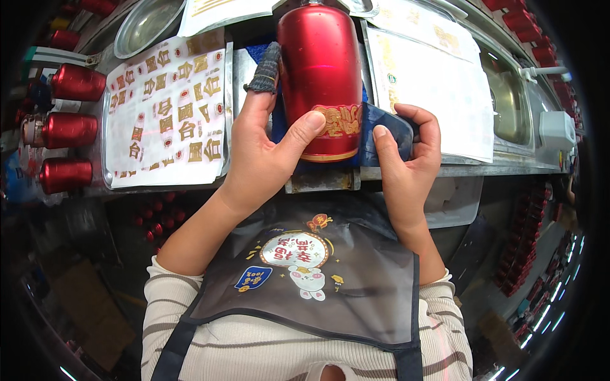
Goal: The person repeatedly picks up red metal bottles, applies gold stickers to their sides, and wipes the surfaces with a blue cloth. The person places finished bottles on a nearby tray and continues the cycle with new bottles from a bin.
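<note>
A glossy red bottle (318,60) lies in front of me at the middle of the bench, its gold-edged end toward me. My left hand (264,140) steadies it, the thumb pressing on a gold decal (343,120) near that end. A dark knitted finger cover (264,68) sits on a left finger along the bottle's side. Between the thumb and fingers of my right hand (412,149) is a dark blue flexible scraper (384,130), its edge against the bottle beside the decal. Part of the blue cloth (257,52) beneath the bottle is hidden.
Sheets of gold decals (165,108) lie on a tray at left; pale sheets (438,95) lie on the right. Several red bottles (70,130) stand along the left edge. A metal bowl (147,28) is at the far left, a water-filled sink (508,101) and white jug (557,131) at right.
</note>
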